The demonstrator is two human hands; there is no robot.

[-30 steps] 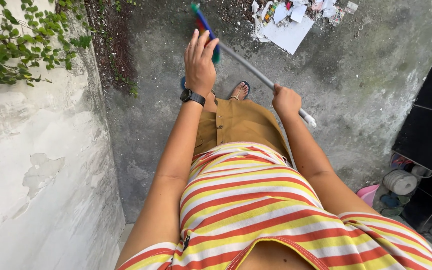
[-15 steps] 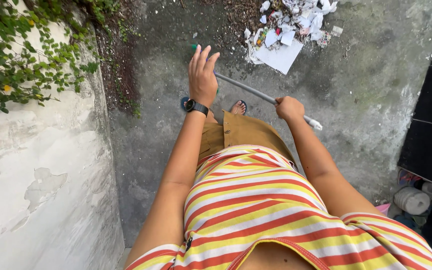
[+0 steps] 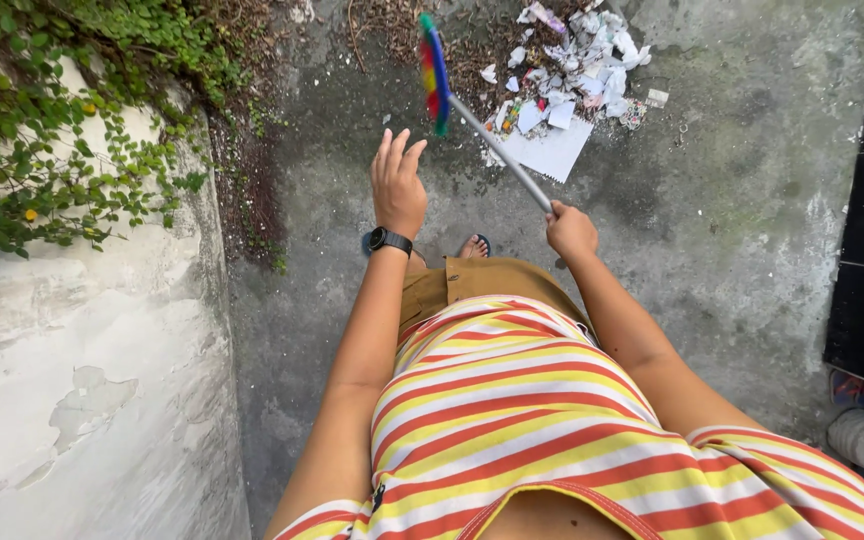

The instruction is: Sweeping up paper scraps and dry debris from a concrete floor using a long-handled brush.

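While right hand point(image 3: 571, 229) fingers grip the broom point(image 3: 472, 118) handle, left hand point(image 3: 397, 185) fingers spread, empty, beside it

A heap of torn paper and colourful wrappers point(image 3: 577, 65) lies on the ground, with one flat white sheet point(image 3: 550, 150) at its near edge.

Wearer, head view: short-sleeved knit top point(image 3: 542, 420) with horizontal red, yellow and white stripes, red trim along the sleeve hems and lower edge. Small dark tag or zip pull at left sleeve seam. Below it, mustard-brown shorts point(image 3: 472, 285), plain fabric with a centre seam. Left wrist: black smartwatch with round face on a black band point(image 3: 389, 241). Right wrist bare. Feet: open sandals with blue soles point(image 3: 474, 245), toes exposed. Both forearms bare.
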